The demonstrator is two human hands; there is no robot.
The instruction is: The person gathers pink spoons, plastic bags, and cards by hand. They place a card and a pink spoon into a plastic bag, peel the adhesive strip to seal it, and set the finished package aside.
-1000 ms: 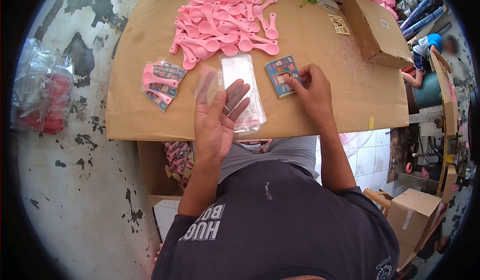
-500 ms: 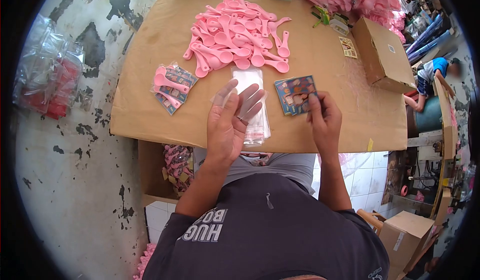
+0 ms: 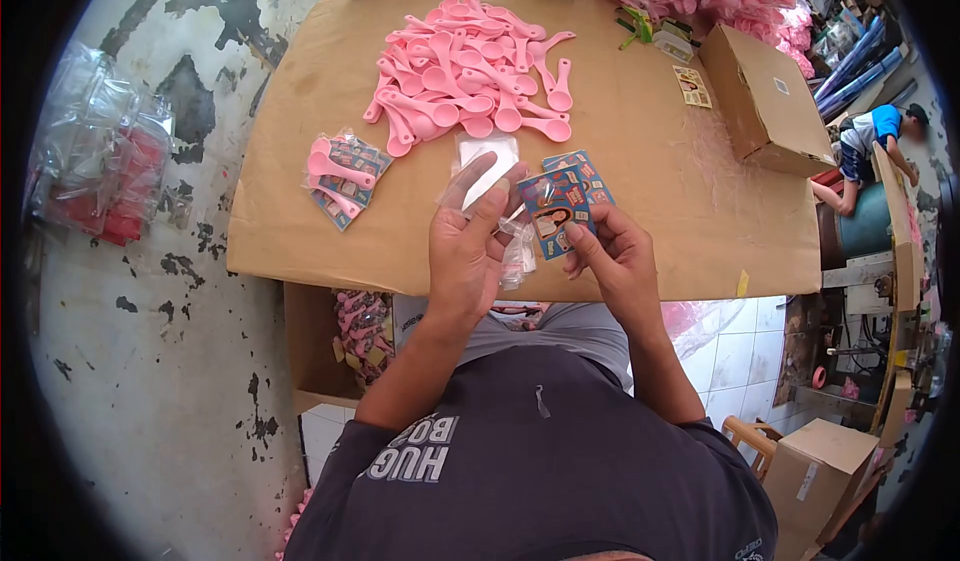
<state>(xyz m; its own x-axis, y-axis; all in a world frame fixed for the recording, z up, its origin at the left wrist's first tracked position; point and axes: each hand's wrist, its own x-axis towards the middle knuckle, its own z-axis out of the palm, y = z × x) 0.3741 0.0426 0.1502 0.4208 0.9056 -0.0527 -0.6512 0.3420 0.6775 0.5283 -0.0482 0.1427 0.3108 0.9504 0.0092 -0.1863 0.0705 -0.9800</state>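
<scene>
Printed card (image 3: pixel 553 215), held by the right hand (image 3: pixel 610 261) between thumb and fingertips just above the near edge of the table (image 3: pixel 660 191), its left edge brought against the mouth of a clear bag (image 3: pixel 478 186). The left hand (image 3: pixel 468 251) holds that bag upright, fingers extended along it and pinching it near the opening; whether the card has entered the bag cannot be told. A stack of empty bags (image 3: pixel 505 251) lies flat under both hands, and a second card (image 3: pixel 585 173) shows just behind the held one.

Progress, as judged from the layout: one finished pack (image 3: pixel 340 176), with pink spoons over a card inside a bag, lies to the left of the hands. The present bag seems to contain nothing yet, so card and spoon are both still to go in. A large pile of loose spoons (image 3: pixel 465 71) remains at the middle of the table, with more pink stock at the far edge, so most of the work appears to be left.

Change from the earlier frames: one second ago the right hand rested on the cards lying flat on the table, well apart from the left hand; half a second ago it had lifted them; now a card meets the bag, and the hands are almost touching.

Periphery: a cardboard box (image 3: pixel 765 96) at the right of the table; another person (image 3: pixel 880 131) beyond it.
</scene>
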